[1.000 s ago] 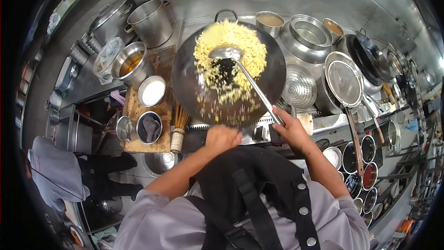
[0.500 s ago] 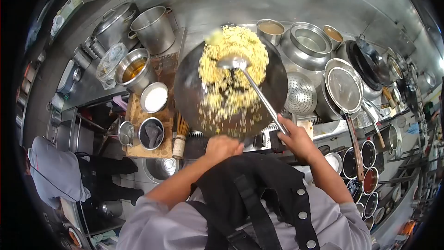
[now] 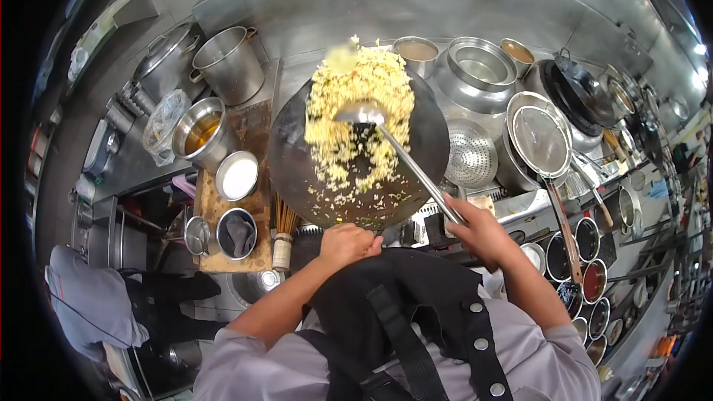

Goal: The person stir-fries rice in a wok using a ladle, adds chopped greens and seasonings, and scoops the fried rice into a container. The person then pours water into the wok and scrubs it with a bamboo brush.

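A big dark wok (image 3: 291, 156) lies in front of me, full of yellow fried rice (image 3: 371, 78) with green bits. The rice is heaped toward the far side, its grains blurred by motion. My left hand (image 3: 350, 242) is closed in a fist at the wok's near edge, gripping it; the exact hold is hidden under the fingers. In my right hand (image 3: 479, 229) is the handle of a long metal ladle (image 3: 420, 168). The ladle's bowl is upturned over the middle of the rice.
On the left are a pot of yellow liquid (image 3: 202, 134), a bowl of white contents (image 3: 238, 177) and a bundle of bamboo sticks (image 3: 282, 245). A perforated skimmer (image 3: 471, 154), strainer (image 3: 540, 141) and seasoning pots (image 3: 596, 282) stand right. Another person (image 3: 93, 304) is at lower left.
The rice has shifted in the wok, with fewer grains along the near side. My left hand has moved slightly left and down in view; the right still grips the ladle. The whole view has shifted slightly.
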Motion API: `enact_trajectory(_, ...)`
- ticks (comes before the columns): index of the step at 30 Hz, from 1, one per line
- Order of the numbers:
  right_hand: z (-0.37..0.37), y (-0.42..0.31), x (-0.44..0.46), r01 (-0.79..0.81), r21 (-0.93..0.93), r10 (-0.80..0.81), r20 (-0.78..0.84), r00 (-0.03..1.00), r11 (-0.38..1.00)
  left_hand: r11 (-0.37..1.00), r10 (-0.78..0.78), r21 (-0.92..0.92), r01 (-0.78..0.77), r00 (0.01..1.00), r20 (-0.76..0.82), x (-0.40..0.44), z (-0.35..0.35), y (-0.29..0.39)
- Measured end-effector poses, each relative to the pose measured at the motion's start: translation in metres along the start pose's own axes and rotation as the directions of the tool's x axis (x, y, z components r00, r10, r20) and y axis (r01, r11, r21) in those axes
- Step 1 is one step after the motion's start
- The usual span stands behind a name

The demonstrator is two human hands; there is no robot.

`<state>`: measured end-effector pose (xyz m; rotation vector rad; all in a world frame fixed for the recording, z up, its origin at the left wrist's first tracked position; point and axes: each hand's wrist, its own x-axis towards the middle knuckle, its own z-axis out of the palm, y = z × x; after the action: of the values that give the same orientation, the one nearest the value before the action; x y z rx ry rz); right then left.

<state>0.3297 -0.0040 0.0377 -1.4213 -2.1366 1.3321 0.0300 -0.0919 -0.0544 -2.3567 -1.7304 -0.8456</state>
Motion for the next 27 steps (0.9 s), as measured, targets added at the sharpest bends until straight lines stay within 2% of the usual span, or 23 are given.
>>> enact_trajectory(1,-0.017,-0.01,-0.028,-0.154,0.156,0.142,0.084,0.986,0.976,1.0,0.02,0.014,-0.019,0.998,-0.056,0.007,-0.013,0.004)
enact_trajectory(3,-0.039,-0.007,-0.067,-0.184,0.236,0.157,0.131,0.979,0.954,0.993,-0.07,0.095,0.064,0.996,0.063,0.051,-0.027,-0.012)
enact_trajectory(5,-0.047,-0.007,-0.069,-0.247,0.225,0.211,0.17,0.963,0.943,0.996,-0.085,0.025,0.085,0.996,0.011,0.086,-0.017,-0.03)
enact_trajectory(7,-0.041,-0.025,-0.047,-0.191,-0.057,0.195,0.077,0.978,0.98,0.999,-0.045,-0.016,0.042,0.978,-0.204,0.091,0.026,-0.051)
enact_trajectory(8,-0.028,-0.015,-0.023,-0.193,-0.029,0.194,0.051,0.98,0.981,0.999,-0.039,-0.019,0.035,0.978,-0.204,0.084,0.026,-0.046)
enact_trajectory(9,-0.01,0.012,0.003,-0.194,-0.035,0.195,0.042,0.98,0.98,0.994,-0.102,0.03,0.106,0.99,-0.098,0.073,0.026,-0.035)
enact_trajectory(10,0.007,0.044,0.031,0.071,-0.189,-0.09,-0.096,0.991,0.979,0.981,-0.177,0.083,0.176,0.984,0.001,0.059,0.026,-0.023)
enact_trajectory(11,0.018,0.059,0.043,0.301,-0.359,-0.381,-0.178,0.907,0.884,0.991,-0.128,0.045,0.126,0.99,0.051,0.037,0.022,-0.015)
enact_trajectory(12,0.017,0.042,0.028,0.189,-0.083,-0.202,-0.183,0.962,0.978,0.997,-0.073,-0.012,0.074,0.995,0.065,0.019,0.016,-0.011)
enact_trajectory(13,0.013,0.022,0.01,0.051,0.192,-0.026,-0.129,0.991,0.98,0.997,-0.023,-0.068,0.028,0.997,0.074,0.011,0.011,-0.011)
enact_trajectory(14,0.01,0.023,0.0,0.038,0.294,-0.005,-0.111,0.994,0.955,0.997,-0.036,-0.068,0.041,0.997,0.068,0.022,0.006,-0.014)
enact_trajectory(15,0.007,0.014,-0.002,0.03,0.287,-0.003,-0.095,0.995,0.957,0.996,-0.087,0.027,0.085,0.992,0.092,0.039,0.001,-0.021)
enact_trajectory(16,0.006,0.003,-0.004,-0.002,0.324,0.059,-0.167,0.984,0.946,0.985,-0.138,0.124,0.123,0.983,0.124,0.051,-0.003,-0.029)
enact_trajectory(17,0.005,-0.006,0.001,-0.02,0.359,0.115,-0.245,0.963,0.933,0.997,-0.079,0.018,0.08,0.996,-0.044,0.064,0.009,-0.048)
enact_trajectory(18,0.008,-0.007,0.018,-0.001,0.382,0.11,-0.263,0.958,0.924,0.999,-0.037,0.0,0.038,0.977,-0.21,0.077,0.025,-0.063)
enact_trajectory(19,0.021,-0.007,0.041,-0.001,0.389,0.123,-0.29,0.949,0.921,0.996,-0.054,0.054,0.068,0.974,-0.218,0.089,0.03,-0.073)
enact_trajectory(20,0.039,0.008,0.068,0.0,0.395,0.136,-0.317,0.939,0.919,0.995,-0.083,0.025,0.092,0.967,-0.24,0.098,0.032,-0.079)
enact_trajectory(21,0.066,0.072,0.12,0.131,0.181,-0.063,-0.341,0.938,0.975,0.995,-0.089,0.023,0.097,0.965,-0.247,0.098,0.038,-0.083)
enact_trajectory(22,0.07,0.004,0.103,-0.125,0.469,0.195,-0.104,0.975,0.874,0.997,-0.061,0.031,0.071,0.963,-0.262,0.098,0.045,-0.087)
enact_trajectory(23,0.071,-0.015,0.103,-0.121,0.556,0.136,0.014,0.991,0.822,0.998,-0.033,0.04,0.046,0.961,-0.273,0.097,0.048,-0.09)
enact_trajectory(25,0.068,-0.039,0.104,-0.085,0.56,0.052,0.073,0.996,0.824,0.998,-0.046,0.03,0.055,0.965,-0.26,0.094,0.046,-0.094)
enact_trajectory(26,0.066,-0.046,0.097,-0.09,0.558,0.055,0.08,0.995,0.825,0.998,-0.052,0.016,0.057,0.969,-0.243,0.093,0.046,-0.095)
enact_trajectory(27,0.064,-0.053,0.089,-0.015,0.535,0.001,0.026,1.0,0.845,0.998,-0.056,0.013,0.061,0.969,-0.24,0.093,0.046,-0.095)
